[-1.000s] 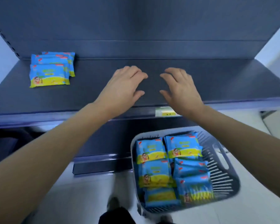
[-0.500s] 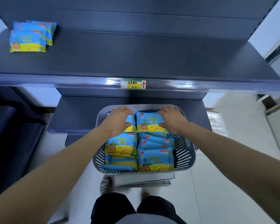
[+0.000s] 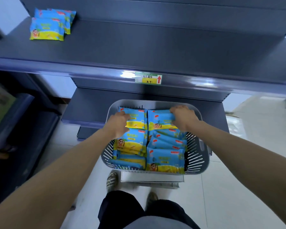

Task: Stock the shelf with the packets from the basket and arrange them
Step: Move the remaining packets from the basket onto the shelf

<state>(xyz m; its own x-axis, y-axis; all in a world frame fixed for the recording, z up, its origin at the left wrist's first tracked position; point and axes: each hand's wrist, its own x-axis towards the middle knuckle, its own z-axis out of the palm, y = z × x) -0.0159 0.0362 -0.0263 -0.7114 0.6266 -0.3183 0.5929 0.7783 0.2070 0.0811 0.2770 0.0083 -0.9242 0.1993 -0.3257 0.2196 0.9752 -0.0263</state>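
Observation:
A grey slotted basket (image 3: 199, 156) below the shelf holds several blue-and-yellow packets. My left hand (image 3: 118, 123) grips the far-left packet (image 3: 136, 119) in the basket. My right hand (image 3: 182, 117) curls over the far-right packet (image 3: 160, 120) and holds it. Both packets still lie on the pile. On the dark shelf (image 3: 147, 45), at its far left, lie stocked packets (image 3: 47, 29), one in front and others behind it.
A price label (image 3: 148, 77) with a red arrow sits on the shelf's front edge. A lower shelf (image 3: 89, 104) juts out behind the basket. A white box (image 3: 152, 178) supports the basket. My feet and dark trousers are below. A dark unit stands at left.
Both hands dropped from over the shelf into the basket and closed on the two far packets. My view tilted down toward the basket.

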